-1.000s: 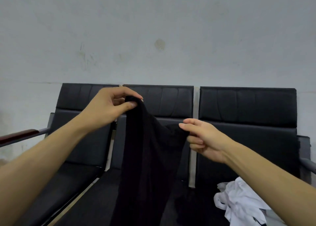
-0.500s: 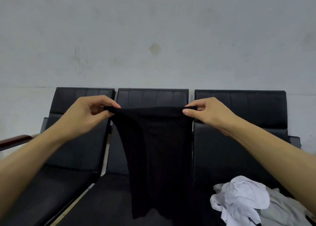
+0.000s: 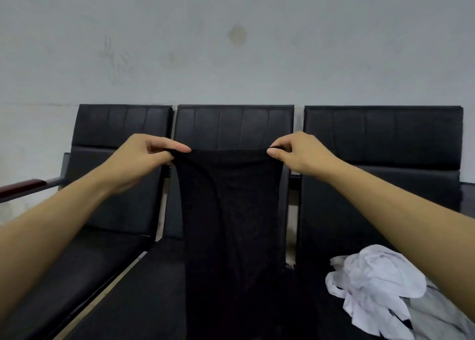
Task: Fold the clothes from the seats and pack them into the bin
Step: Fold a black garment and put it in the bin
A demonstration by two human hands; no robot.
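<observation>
A black garment (image 3: 231,211) hangs spread out in front of the middle seat, its top edge stretched level. My left hand (image 3: 144,157) pinches the top left corner between thumb and fingers. My right hand (image 3: 295,152) pinches the top right corner. The cloth's lower end runs down over the middle seat cushion and out of the frame. A crumpled white garment (image 3: 370,283) lies on the right seat, on top of a grey one (image 3: 437,316). The bin is not in view.
Three black padded seats (image 3: 380,134) stand in a row against a pale wall. A red-brown armrest (image 3: 20,188) sticks out at the far left. The left seat cushion (image 3: 84,257) carries nothing.
My right hand rose and took the garment's other top corner. Both hands then drew apart, spreading the top edge flat and level. The view has tipped slightly downward.
</observation>
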